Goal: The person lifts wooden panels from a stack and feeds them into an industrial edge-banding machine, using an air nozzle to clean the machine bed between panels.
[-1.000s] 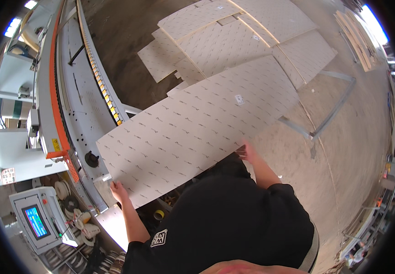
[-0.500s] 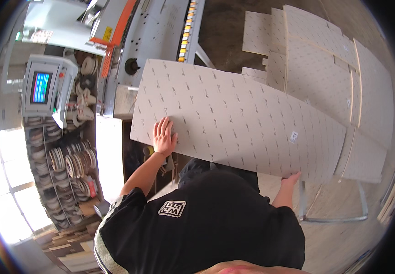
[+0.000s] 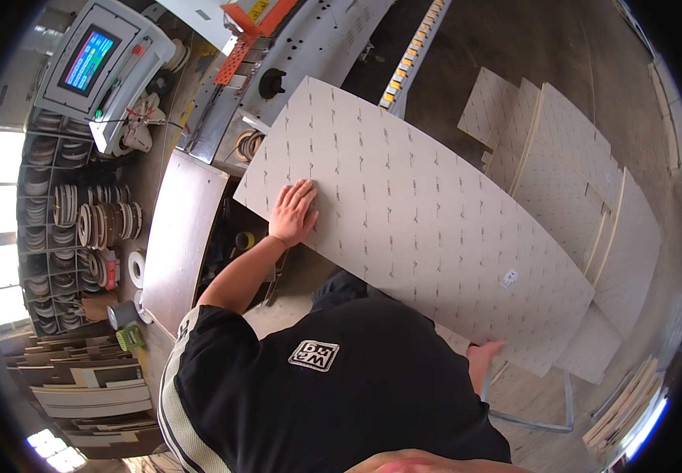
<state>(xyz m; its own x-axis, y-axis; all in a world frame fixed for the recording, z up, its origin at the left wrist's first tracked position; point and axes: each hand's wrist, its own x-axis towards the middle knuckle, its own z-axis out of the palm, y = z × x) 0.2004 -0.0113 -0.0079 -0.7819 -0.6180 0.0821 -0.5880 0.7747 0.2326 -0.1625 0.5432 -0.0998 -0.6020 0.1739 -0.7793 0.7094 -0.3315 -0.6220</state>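
Note:
A long light-grey board (image 3: 404,205) with rows of small printed marks and a white label (image 3: 510,278) lies across in front of me. My left hand (image 3: 293,213) rests flat on its upper face near the left end, fingers stretched out. At the near edge toward the right end, my right hand (image 3: 483,355) grips the board. The fingers of that hand are mostly hidden beneath it. The far left end of the board reaches the end of a grey machine bed (image 3: 301,55).
Beyond the board runs a rail with yellow rollers (image 3: 412,59). A control panel with a lit screen (image 3: 88,59) stands at left, above shelves of edging rolls (image 3: 108,221). Stacked printed boards (image 3: 569,173) lie at right. A wooden cabinet (image 3: 187,229) is beside my left arm.
The whole view has turned, so the board and machine now slant more steeply down to the right. Both hands keep about the same places on the board.

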